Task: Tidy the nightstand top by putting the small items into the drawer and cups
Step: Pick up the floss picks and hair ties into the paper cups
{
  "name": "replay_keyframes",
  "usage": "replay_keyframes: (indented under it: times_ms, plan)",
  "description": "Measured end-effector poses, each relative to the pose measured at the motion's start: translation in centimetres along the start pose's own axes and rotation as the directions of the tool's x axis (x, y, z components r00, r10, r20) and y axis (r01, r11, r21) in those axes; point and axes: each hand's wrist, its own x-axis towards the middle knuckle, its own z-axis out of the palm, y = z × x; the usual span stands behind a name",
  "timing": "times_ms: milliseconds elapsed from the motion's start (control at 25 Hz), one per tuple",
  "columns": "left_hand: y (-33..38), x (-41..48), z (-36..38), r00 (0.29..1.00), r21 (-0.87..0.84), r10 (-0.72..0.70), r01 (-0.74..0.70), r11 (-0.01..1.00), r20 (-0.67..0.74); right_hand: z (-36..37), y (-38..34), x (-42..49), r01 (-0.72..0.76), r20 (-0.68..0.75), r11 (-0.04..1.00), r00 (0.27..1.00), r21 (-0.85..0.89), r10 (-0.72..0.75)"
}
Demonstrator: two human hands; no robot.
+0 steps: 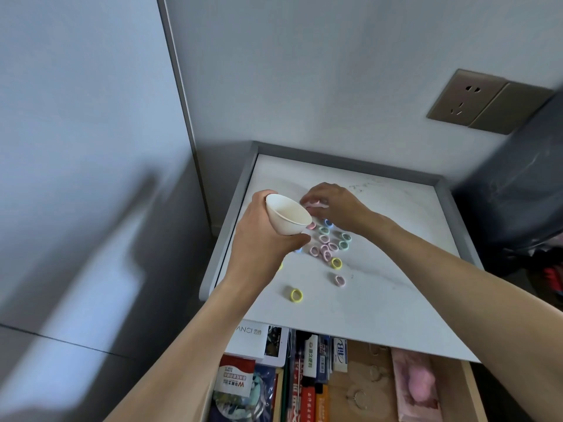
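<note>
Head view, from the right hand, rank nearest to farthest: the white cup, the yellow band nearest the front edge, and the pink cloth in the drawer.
1. White cup, in the left hand, just left of the right hand, which pinches a pink band.
2. Yellow band, near the nightstand's front edge.
3. Pink cloth, down in the open drawer.

drawer cut by bottom edge | blue ring half hidden behind left hand | dark shape blurred at right edge
</note>
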Motion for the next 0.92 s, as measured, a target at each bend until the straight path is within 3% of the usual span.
replay_keyframes:
  times_ms: [120,360,640,800,920]
  plan:
    - [-0.1,-0.2,0.0,1.0,0.002,0.004,-0.004,1.0,0.004,0.0,0.7,-1.9,0.047,-0.035,0.999,0.998,0.004,-0.047]
    - [0.0,-0.5,0.2,1.0,0.002,-0.01,0.01,1.0,0.026,0.6,0.2,-2.2,-0.032,-0.062,0.998,0.998,-0.057,0.028]
    - [0.5,-0.8,0.2,0.999,0.039,-0.018,0.017,0.999,0.042,0.0,-0.4,-1.8,-0.211,-0.004,0.977,0.978,-0.027,0.211]
    - [0.7,-0.6,0.4,0.999,0.094,-0.003,0.0,0.996,0.033,-3.6,-2.2,-2.7,-0.215,-0.155,0.939,0.953,0.269,0.262]
    - [0.8,-0.5,0.7,1.0,0.127,-0.013,0.01,0.992,0.025,-6.6,-6.3,-3.8,-0.044,-0.143,0.88,0.982,0.473,0.126]
